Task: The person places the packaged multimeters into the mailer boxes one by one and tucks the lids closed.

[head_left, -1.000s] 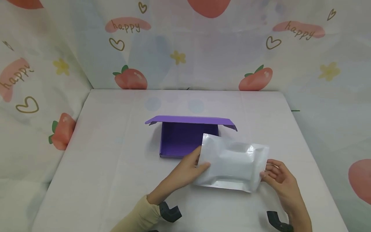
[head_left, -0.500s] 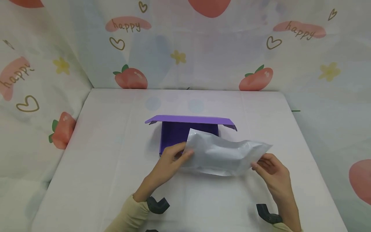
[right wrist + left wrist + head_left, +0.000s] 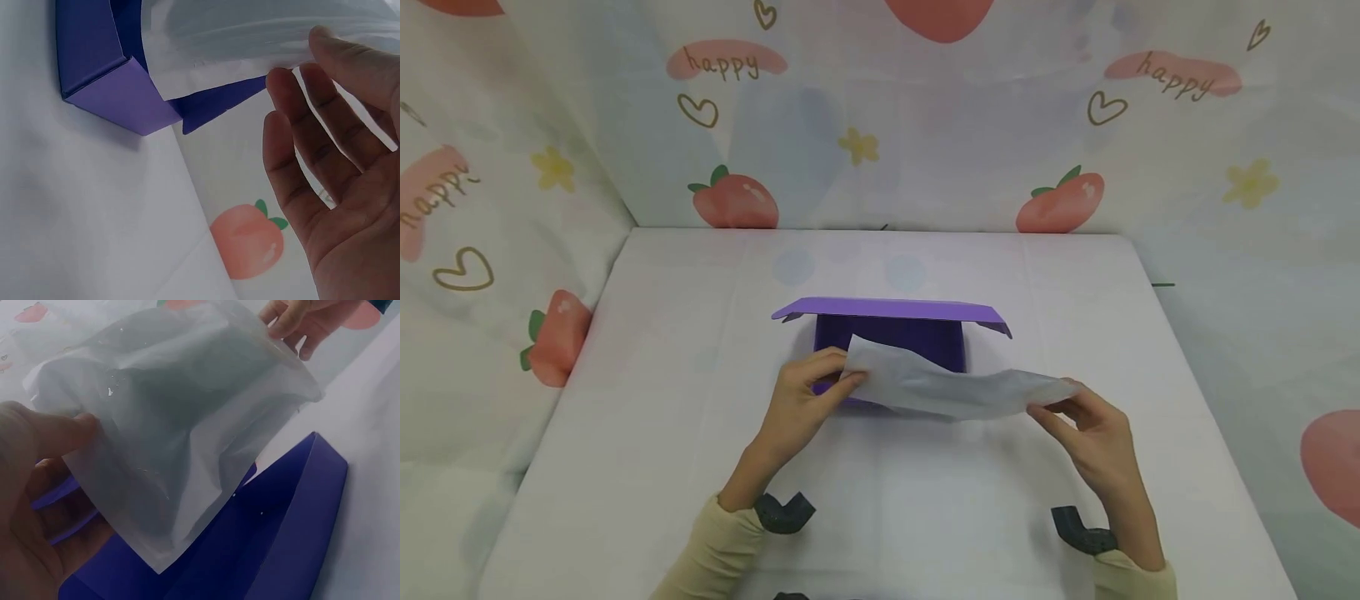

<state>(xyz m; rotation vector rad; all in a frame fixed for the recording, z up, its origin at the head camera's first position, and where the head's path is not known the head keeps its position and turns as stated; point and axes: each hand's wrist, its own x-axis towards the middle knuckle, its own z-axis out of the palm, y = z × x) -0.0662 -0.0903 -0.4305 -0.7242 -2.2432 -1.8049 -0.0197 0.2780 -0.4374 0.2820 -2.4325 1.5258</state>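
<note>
A white, shiny sealed pouch [image 3: 940, 392] is held up by its two ends, tilted nearly edge-on in the head view. My left hand [image 3: 801, 404] pinches its left end between thumb and fingers. At the other end, my right hand [image 3: 1093, 433] pinches the edge with thumb and fingertips [image 3: 284, 81]. Behind and below the pouch stands a purple box [image 3: 891, 329] with its lid [image 3: 895, 308] raised. The pouch overlaps the front of the box in the head view, hiding much of its inside. In the left wrist view the pouch [image 3: 181, 419] spans above the purple box wall [image 3: 306, 512].
The box stands on a white table [image 3: 700, 333]. A patterned cloth backdrop [image 3: 925, 133] rises behind and at both sides. Black curved pieces [image 3: 784, 512] are worn at both wrists, near the sleeves [image 3: 718, 542].
Both hands have carried the pouch leftward and up toward the box. It has tipped from showing its broad face to nearly edge-on. The box has stayed in place.
</note>
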